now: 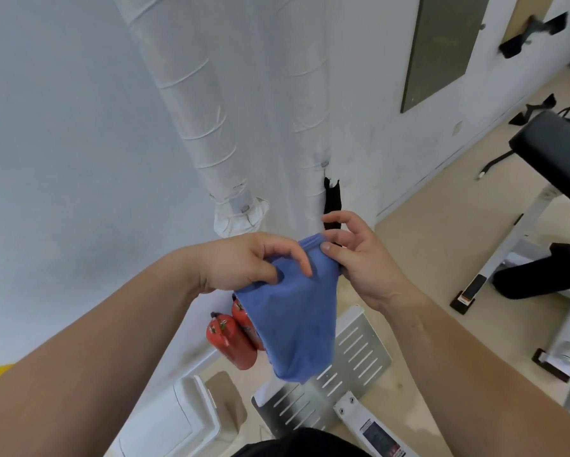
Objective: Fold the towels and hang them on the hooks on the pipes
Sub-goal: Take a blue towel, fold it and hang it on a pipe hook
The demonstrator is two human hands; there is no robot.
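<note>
Two white-wrapped pipes [191, 103] rise beyond both hands. The blue towel [293, 318] hangs doubled between the hands, its lower end dangling loose below them. The left hand [244, 262] has fingers and thumb curled round the towel's upper left part. The right hand [359, 255] pinches the top right edge, forefinger lifted free. A black cloth [332, 199] hangs just beyond the right fingertips. One small hook [244, 208] sits above the left hand, another [324, 164] above the right. The fold is held only at its top, so it could slide apart on the lift. The hooks look tiny, so bunched layers may catch poorly and drop.
</note>
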